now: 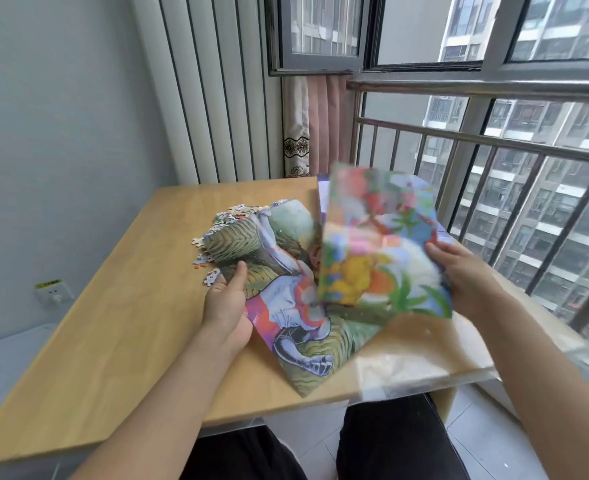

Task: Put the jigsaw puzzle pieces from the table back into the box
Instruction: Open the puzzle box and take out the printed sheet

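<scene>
Tabletop puzzle pieces (pixel 222 223) beyond hands (pixel 225 303).

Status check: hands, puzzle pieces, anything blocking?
Left hand holds poster; right hand holds blurred colourful sheet. Pieces piled on table, partly under poster. Box not clearly seen.
</scene>
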